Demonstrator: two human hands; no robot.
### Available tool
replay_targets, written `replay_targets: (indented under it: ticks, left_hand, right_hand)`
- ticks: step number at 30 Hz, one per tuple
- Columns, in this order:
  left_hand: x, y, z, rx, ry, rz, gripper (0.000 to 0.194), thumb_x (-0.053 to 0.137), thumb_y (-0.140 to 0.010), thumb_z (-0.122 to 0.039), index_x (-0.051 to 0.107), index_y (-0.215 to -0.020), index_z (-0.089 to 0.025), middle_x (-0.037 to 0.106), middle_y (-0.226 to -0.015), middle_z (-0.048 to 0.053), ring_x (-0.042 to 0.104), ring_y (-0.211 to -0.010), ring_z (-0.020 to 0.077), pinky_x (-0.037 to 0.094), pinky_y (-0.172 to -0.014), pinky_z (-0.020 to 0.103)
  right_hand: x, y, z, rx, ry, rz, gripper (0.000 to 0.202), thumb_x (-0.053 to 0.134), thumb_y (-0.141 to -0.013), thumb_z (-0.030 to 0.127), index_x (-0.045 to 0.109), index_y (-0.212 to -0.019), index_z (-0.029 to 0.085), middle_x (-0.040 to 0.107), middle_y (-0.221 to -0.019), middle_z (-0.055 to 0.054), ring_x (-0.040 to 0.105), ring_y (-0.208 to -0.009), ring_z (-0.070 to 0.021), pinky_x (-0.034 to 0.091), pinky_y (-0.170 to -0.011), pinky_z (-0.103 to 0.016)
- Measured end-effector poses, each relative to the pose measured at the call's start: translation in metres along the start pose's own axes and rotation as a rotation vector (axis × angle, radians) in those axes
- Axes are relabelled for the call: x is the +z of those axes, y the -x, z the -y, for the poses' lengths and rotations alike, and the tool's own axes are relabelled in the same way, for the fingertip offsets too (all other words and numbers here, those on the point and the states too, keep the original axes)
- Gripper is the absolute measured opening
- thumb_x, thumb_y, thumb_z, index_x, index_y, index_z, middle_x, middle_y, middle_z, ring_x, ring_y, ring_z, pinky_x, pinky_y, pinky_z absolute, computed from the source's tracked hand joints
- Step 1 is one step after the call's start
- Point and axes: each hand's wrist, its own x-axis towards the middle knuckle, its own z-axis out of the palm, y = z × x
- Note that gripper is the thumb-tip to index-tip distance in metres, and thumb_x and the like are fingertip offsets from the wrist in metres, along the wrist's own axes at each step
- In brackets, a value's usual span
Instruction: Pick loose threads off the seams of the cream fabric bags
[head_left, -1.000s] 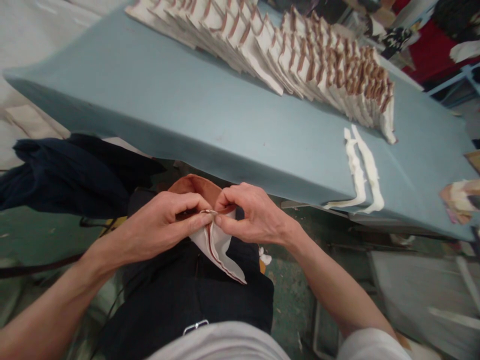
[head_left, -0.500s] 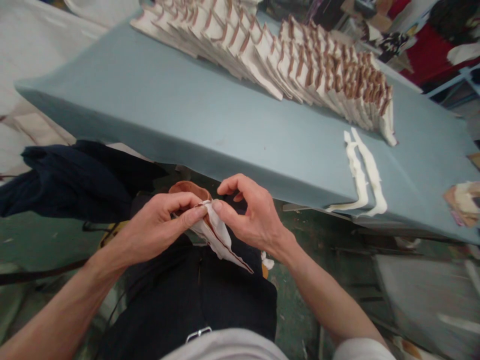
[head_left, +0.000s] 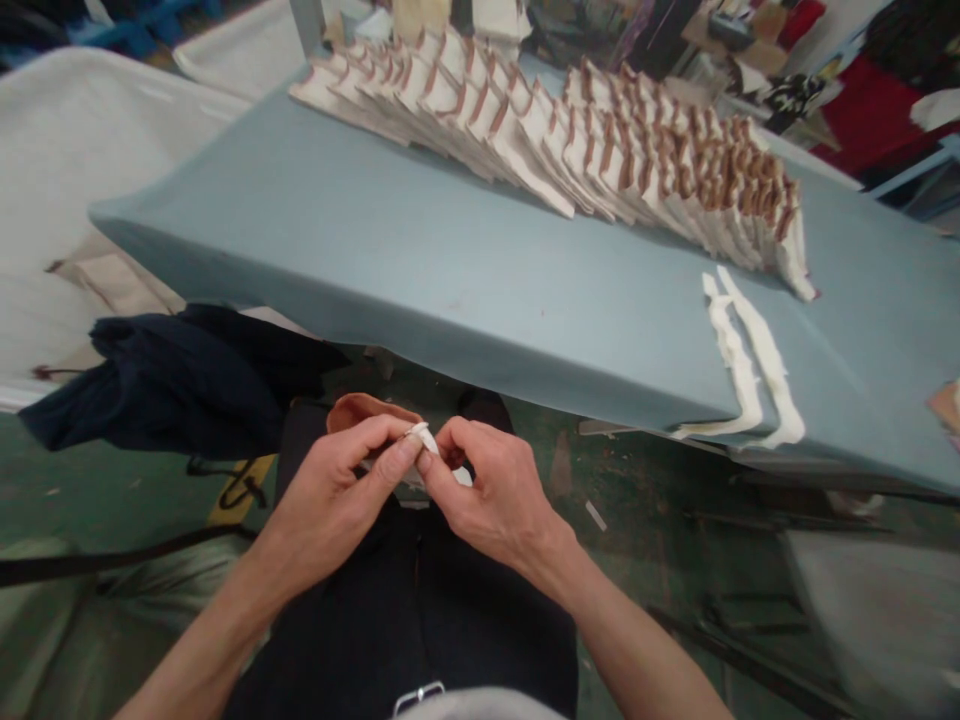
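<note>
Both hands, left hand [head_left: 341,490] and right hand [head_left: 491,490], have their fingers pinched together on a small white-and-brown fabric piece [head_left: 424,440], held below the worktop's [head_left: 420,260] near edge.

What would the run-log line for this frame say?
left hand: pinching fabric piece | right hand: pinching same piece | position: over lap, below blue table edge | table: fanned row of fabric pieces, two white strips

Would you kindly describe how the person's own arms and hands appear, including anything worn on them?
Both forearms are bare. The left hand and right hand wear no gloves; no rings or watch show. No sleeve is in view on either arm.
</note>
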Motion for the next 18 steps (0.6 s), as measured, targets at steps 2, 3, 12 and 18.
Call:
replay_targets:
  ticks: [2,3,12,18]
  left_hand:
    - [0.001,0.002,-0.001,0.007,-0.034,-0.006,0.025,0.061,-0.102,-0.035,0.077,-0.091,-0.020,0.079,-0.093,0.002,0.072,-0.085,0.0176,0.055,-0.079,0.023]
    - [0.001,0.003,-0.002,0.017,-0.049,-0.009,0.025,0.060,-0.102,-0.034,0.077,-0.091,-0.020,0.079,-0.091,0.001,0.072,-0.084,0.0173,0.055,-0.079,0.023]
    - [-0.007,-0.002,-0.005,-0.020,0.036,0.020,0.025,0.063,-0.100,-0.036,0.078,-0.088,-0.020,0.076,-0.080,0.000,0.070,-0.073,0.0162,0.055,-0.069,0.022]
    - [0.002,0.001,0.008,-0.092,0.181,0.016,0.027,0.064,-0.102,-0.036,0.078,-0.084,-0.020,0.075,-0.088,0.002,0.067,-0.082,0.0173,0.054,-0.075,0.024]
  right_hand:
    - [0.002,0.000,-0.002,-0.071,-0.007,-0.065,0.027,0.061,-0.094,0.032,0.053,-0.070,0.022,0.060,-0.064,0.003,0.051,-0.059,-0.0128,0.033,-0.062,-0.028]
    - [0.003,-0.001,-0.002,-0.103,-0.022,-0.093,0.028,0.061,-0.094,0.030,0.051,-0.068,0.022,0.058,-0.061,0.003,0.049,-0.057,-0.0122,0.032,-0.060,-0.027]
    - [0.004,-0.005,-0.007,-0.132,-0.228,-0.069,0.037,0.063,-0.099,0.036,0.049,-0.069,0.022,0.050,-0.061,0.006,0.043,-0.055,-0.0092,0.032,-0.057,-0.024]
    - [0.009,-0.003,-0.004,-0.134,-0.338,-0.104,0.035,0.062,-0.093,0.027,0.040,-0.066,0.023,0.044,-0.059,0.007,0.040,-0.054,-0.0086,0.032,-0.054,-0.023]
